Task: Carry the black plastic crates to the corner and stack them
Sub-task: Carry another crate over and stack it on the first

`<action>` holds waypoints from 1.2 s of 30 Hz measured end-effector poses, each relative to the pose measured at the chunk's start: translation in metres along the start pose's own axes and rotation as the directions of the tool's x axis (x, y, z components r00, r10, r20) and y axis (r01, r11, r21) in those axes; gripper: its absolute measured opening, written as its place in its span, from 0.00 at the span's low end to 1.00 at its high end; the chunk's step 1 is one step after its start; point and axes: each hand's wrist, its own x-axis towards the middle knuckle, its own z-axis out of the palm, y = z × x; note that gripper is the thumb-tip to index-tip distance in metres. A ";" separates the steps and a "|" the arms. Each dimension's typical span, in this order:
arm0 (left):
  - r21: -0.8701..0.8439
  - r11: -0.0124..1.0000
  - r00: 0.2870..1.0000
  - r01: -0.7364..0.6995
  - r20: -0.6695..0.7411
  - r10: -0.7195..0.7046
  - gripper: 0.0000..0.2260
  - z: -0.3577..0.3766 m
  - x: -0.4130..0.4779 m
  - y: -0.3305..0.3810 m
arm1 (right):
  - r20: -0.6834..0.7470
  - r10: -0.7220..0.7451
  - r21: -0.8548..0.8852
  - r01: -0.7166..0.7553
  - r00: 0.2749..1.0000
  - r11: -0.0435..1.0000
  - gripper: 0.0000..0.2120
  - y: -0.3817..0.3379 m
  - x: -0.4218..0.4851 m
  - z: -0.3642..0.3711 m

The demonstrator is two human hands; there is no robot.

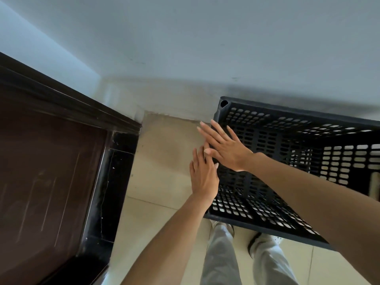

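A black perforated plastic crate [287, 161] stands against the pale wall at the right, seen from above into its open top. My left hand [203, 175] lies flat with fingers apart against the crate's left rim. My right hand [224, 145] reaches across just beyond it, palm down and fingers spread, over the same left edge. The two hands overlap at the fingertips. Neither hand grips anything. Whether more crates sit under this one is hidden.
A dark brown door [45, 171] with a black frame [115, 171] fills the left. Beige floor tiles [164, 161] lie between the door and the crate. My legs and shoes [242, 254] stand just below the crate.
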 end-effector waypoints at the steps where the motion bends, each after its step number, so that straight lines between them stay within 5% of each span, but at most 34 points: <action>1: -0.013 1.000 0.999 0.012 0.036 -0.011 0.33 -0.003 0.000 0.002 | 0.024 -0.002 0.028 0.001 1.000 1.000 0.30 0.000 0.001 -0.003; 4: -0.020 0.997 0.979 0.077 0.190 -0.072 0.37 -0.013 0.006 0.005 | 0.126 0.039 0.078 -0.050 0.991 0.996 0.30 -0.003 0.004 -0.014; 8: 0.058 0.972 0.855 0.228 0.465 -0.228 0.40 -0.031 0.017 0.011 | 0.250 0.115 0.031 -0.126 0.961 0.991 0.30 -0.017 0.004 -0.031; 10: 0.057 0.974 0.886 0.220 0.407 -0.224 0.40 -0.035 0.013 0.012 | 0.218 0.093 0.009 -0.097 0.971 0.995 0.31 -0.021 0.002 -0.042; 13: 0.107 0.992 0.992 0.059 0.100 -0.070 0.41 -0.037 0.001 0.017 | -0.015 0.057 -0.073 -0.058 0.998 0.996 0.30 0.000 -0.017 -0.054; 17: 0.220 0.947 0.965 -0.235 -0.061 0.254 0.40 -0.041 0.020 0.047 | -0.201 0.161 -0.134 -0.190 0.966 0.973 0.31 0.068 -0.066 -0.059; 24: 0.253 0.808 0.840 -0.532 0.032 0.542 0.40 -0.023 0.080 0.153 | -0.170 0.200 -0.277 -0.241 0.965 0.930 0.34 0.173 -0.146 -0.047; 36: 0.366 0.797 0.875 -0.481 0.259 0.409 0.54 0.005 0.096 0.175 | -0.024 0.244 -0.258 -0.242 0.970 0.935 0.48 0.190 -0.150 -0.046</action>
